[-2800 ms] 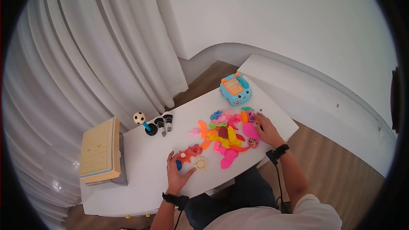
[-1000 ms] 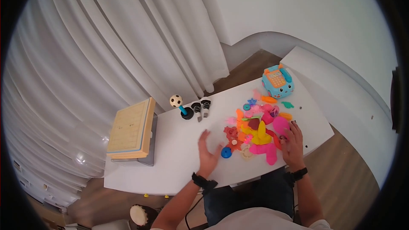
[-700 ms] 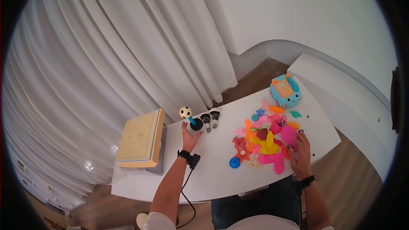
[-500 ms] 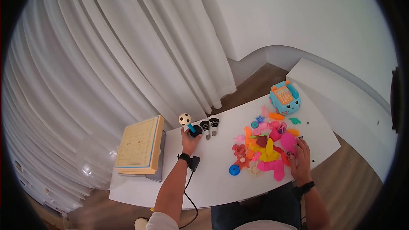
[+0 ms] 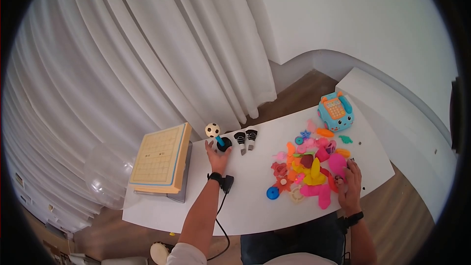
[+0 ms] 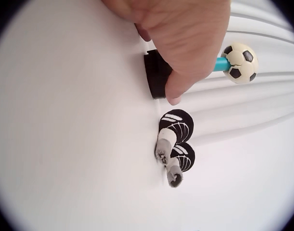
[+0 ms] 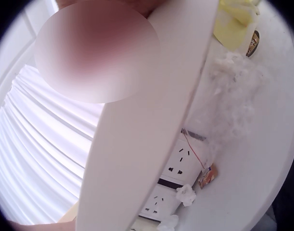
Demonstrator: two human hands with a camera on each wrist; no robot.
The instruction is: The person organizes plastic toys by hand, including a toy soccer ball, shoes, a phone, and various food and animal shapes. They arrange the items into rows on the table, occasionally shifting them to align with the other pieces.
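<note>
My left hand (image 5: pixel 216 160) grips the black base (image 5: pixel 224 144) of a toy with a blue stem and soccer ball (image 5: pixel 212 130); in the left wrist view the thumb lies against the base (image 6: pixel 155 74). Two small black-and-white shoe-like pieces (image 5: pixel 240 138) stand just right of it. My right hand (image 5: pixel 350 191) rests with loosely bent fingers at the right side of a colourful toy pile, beside a pink oval piece (image 5: pixel 337 164) and a small patterned ball (image 5: pixel 338 180). A blurred patch hides much of the right hand's area in the right wrist view.
A blue toy phone (image 5: pixel 336 112) stands at the table's back right. Stacked boards (image 5: pixel 159 159) sit on a grey stand at the left. Yellow, red, orange and pink toys lie between the hands. Sockets (image 7: pixel 178 161) and crumpled plastic (image 7: pixel 228 101) show beyond the table edge.
My left hand has moved from the toy pile to the ball toy, whose base now stands slightly farther from the shoe-like pieces. The right hand has stayed beside the pile.
</note>
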